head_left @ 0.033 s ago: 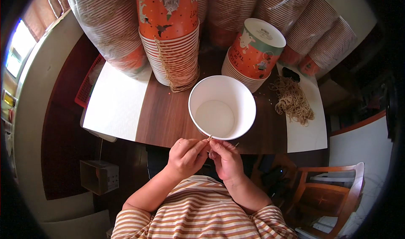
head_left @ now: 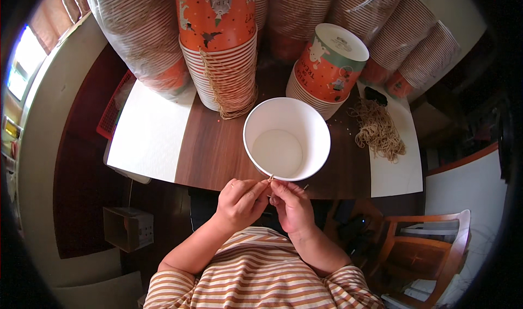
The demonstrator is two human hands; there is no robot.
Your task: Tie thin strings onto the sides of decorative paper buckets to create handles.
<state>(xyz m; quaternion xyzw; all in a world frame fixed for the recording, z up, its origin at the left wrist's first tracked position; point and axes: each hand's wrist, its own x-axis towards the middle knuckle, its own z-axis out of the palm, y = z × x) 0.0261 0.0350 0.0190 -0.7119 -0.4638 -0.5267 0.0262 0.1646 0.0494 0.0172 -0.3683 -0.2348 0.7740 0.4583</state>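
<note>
A white-lined paper bucket (head_left: 313, 145) stands mouth up near the table's front edge, its inside bare. At its near rim my left hand (head_left: 239, 203) and my right hand (head_left: 291, 203) meet, fingertips pinched together. Between them is a short piece of tan cord (head_left: 272, 177), which stands up at the rim; a thin end pokes out beside my right fingers. Most of the cord is hidden by my fingers, so I cannot see whether it is knotted.
Behind stand a tall stack of orange buckets (head_left: 218, 80) draped with tan cords and a shorter upside-down stack (head_left: 335, 64). Right lies a tangle of tan cords (head_left: 378, 132). Plastic-wrapped stacks (head_left: 136, 31) line the back. A wooden chair (head_left: 419, 254) stands at lower right, a cardboard box (head_left: 128, 229) at lower left.
</note>
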